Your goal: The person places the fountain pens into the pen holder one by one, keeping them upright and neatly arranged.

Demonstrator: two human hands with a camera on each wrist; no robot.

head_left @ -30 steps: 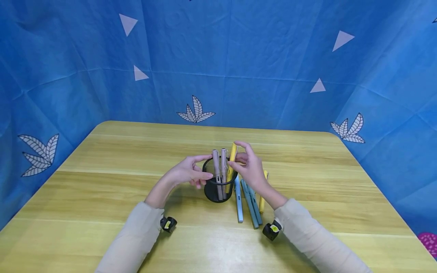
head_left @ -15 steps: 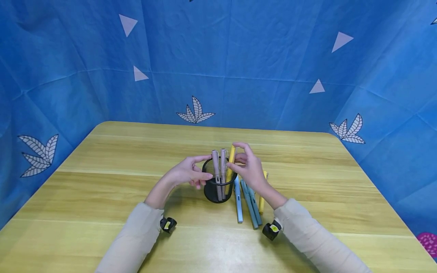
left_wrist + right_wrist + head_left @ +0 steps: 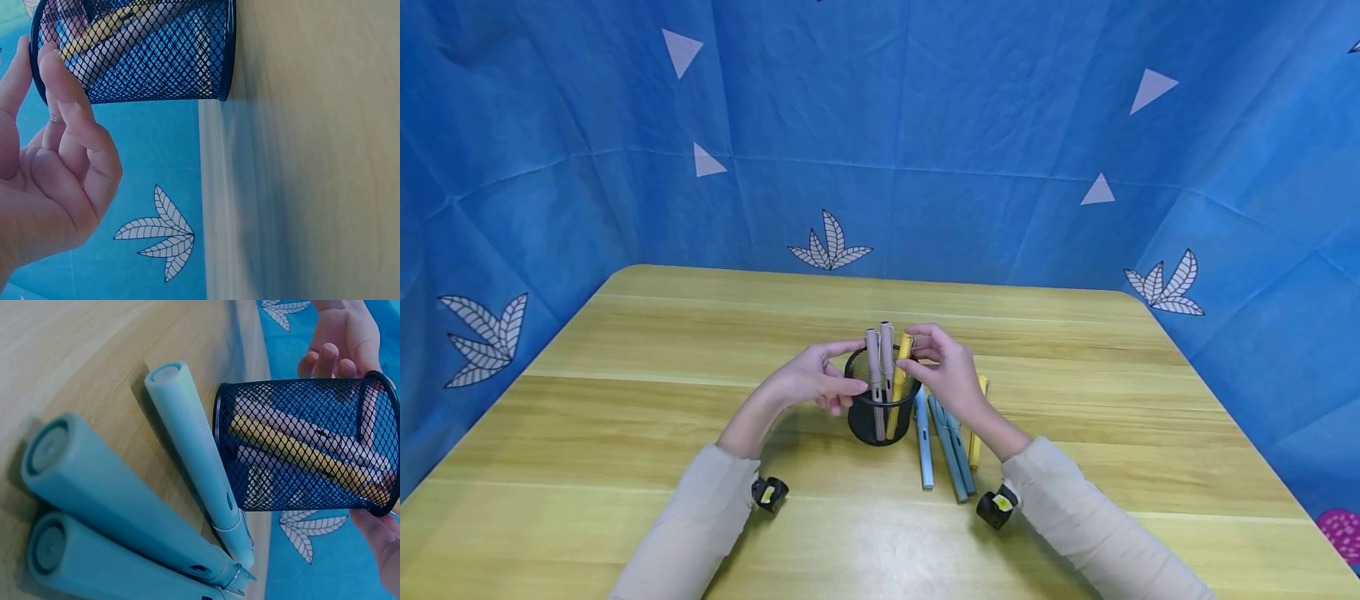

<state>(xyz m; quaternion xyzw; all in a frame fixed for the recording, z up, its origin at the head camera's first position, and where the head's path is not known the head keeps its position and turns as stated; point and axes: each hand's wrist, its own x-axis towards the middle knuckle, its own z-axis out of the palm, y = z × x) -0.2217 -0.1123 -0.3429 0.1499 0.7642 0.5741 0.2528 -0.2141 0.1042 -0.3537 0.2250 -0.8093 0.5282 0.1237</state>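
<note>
A black mesh pen holder [image 3: 860, 427] stands upright on the table, two greyish-purple pens [image 3: 874, 358] leaning inside. My left hand [image 3: 815, 375] holds its rim from the left, thumb at the front and index finger toward the back; the left wrist view shows the fingertips at the rim. My right hand [image 3: 951, 375] pinches the upper end of a yellow pen [image 3: 901, 371], whose lower part is inside the holder. Through the mesh in the right wrist view, this yellow pen [image 3: 281, 439] slants beside the purple ones.
Right of the holder lie a light blue pen [image 3: 924, 446], two teal pens [image 3: 951, 454] side by side and another yellow pen [image 3: 975, 450], partly behind my right wrist. A blue patterned cloth [image 3: 925, 208] hangs behind the wooden table [image 3: 662, 333].
My right hand has lowered the yellow pen deeper into the holder, its top tilting slightly left. One purple pen has shifted a little. The left hand has stayed at the rim.
</note>
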